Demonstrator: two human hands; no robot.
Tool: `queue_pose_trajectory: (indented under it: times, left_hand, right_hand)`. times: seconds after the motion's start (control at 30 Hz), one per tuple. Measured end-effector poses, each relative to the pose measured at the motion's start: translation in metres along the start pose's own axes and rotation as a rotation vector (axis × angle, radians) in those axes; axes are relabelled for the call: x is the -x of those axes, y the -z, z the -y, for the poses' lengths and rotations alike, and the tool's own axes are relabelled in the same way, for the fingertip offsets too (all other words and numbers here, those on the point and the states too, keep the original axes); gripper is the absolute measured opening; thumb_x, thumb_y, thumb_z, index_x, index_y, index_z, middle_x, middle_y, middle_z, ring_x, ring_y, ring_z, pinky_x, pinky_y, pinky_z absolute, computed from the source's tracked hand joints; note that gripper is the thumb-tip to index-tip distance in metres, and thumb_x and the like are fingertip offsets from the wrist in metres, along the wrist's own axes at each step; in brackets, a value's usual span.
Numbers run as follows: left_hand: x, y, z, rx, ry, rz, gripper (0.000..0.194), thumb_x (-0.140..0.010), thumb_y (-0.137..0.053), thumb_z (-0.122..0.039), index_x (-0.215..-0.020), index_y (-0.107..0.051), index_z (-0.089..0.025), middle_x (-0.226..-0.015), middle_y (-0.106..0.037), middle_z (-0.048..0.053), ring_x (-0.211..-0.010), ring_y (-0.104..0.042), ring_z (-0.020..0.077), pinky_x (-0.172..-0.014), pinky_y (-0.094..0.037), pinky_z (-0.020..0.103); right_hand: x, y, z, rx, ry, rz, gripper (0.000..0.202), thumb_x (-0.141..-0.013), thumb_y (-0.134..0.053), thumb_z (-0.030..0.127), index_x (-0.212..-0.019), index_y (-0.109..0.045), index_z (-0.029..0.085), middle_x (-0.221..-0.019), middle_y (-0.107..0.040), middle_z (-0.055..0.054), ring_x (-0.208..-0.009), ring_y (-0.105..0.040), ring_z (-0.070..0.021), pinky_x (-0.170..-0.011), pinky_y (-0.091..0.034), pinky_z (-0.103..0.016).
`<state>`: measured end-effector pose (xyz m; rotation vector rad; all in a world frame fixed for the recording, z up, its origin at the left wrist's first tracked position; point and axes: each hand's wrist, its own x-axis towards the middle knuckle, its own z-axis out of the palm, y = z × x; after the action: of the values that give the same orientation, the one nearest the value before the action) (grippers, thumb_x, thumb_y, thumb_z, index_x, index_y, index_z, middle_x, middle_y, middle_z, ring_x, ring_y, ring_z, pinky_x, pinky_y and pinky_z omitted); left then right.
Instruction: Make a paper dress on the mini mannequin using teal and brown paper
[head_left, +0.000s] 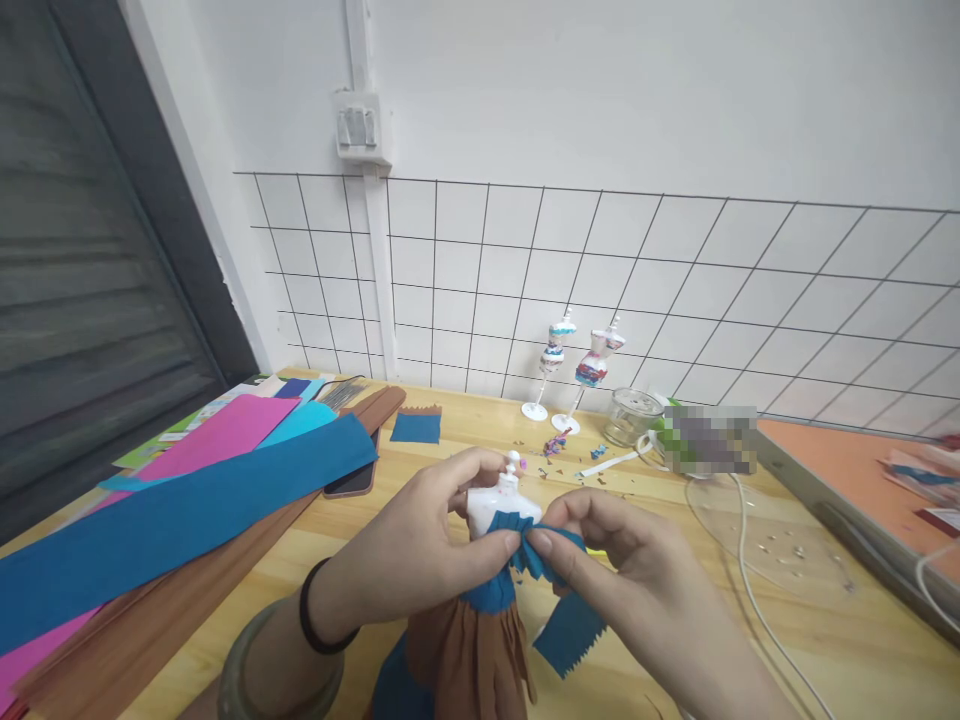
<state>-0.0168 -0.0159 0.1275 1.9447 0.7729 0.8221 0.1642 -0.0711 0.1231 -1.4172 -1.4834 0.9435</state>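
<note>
A small white mannequin (484,508) stands near the bottom middle, dressed in a blue bodice and a pleated brown paper skirt (480,660). My left hand (427,540) is wrapped round its shoulder side, its thumb pressing gathered blue paper against the chest. With thumb and fingers closed, my right hand (607,550) pinches the same blue crepe strip (571,630), pleated at the bust. The strip's loose zigzag-cut end hangs below my right hand. The mannequin's lower stand is hidden.
Blue, pink and brown paper sheets (225,490) lie at left, over a phone (352,484). Behind are a small blue piece (416,425), two mannequins on stands (553,358), (592,372), paper scraps and a glass jar (632,415). A white cable (742,560) runs at right.
</note>
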Motion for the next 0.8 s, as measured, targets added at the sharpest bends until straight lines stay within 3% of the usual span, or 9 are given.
queue_pose_trajectory:
  times: [0.23,0.5,0.8]
  left_hand:
    - [0.001,0.000,-0.002,0.017,-0.010,0.012,0.033,-0.079,-0.060,-0.018,-0.110,-0.052,-0.025,-0.099,-0.062,-0.002,-0.091,-0.061,0.0135,-0.078,-0.049,0.021]
    - [0.003,-0.002,-0.002,0.006,-0.012,0.013,0.041,-0.077,-0.063,-0.021,-0.117,-0.053,-0.026,-0.111,-0.062,0.000,-0.105,-0.058,0.0170,-0.090,-0.047,0.024]
    - [0.004,-0.002,-0.001,-0.039,-0.022,0.011,0.048,-0.074,-0.065,-0.020,-0.121,-0.054,-0.023,-0.118,-0.062,0.003,-0.110,-0.056,0.0193,-0.094,-0.046,0.027]
  right_hand:
    - [0.000,0.001,0.001,-0.004,-0.010,0.009,0.022,-0.080,-0.062,0.042,-0.074,-0.061,0.020,-0.063,-0.056,0.002,-0.058,-0.052,-0.0118,-0.052,-0.042,-0.022]
    - [0.001,0.004,0.004,0.031,-0.014,-0.006,0.022,-0.077,-0.065,0.039,-0.067,-0.060,0.020,-0.060,-0.055,0.003,-0.055,-0.050,-0.0112,-0.051,-0.040,-0.023]
    - [-0.001,0.010,0.005,-0.095,-0.109,0.091,0.026,-0.074,-0.069,0.040,-0.067,-0.055,0.019,-0.056,-0.054,0.004,-0.049,-0.049,-0.0087,-0.046,-0.038,-0.020]
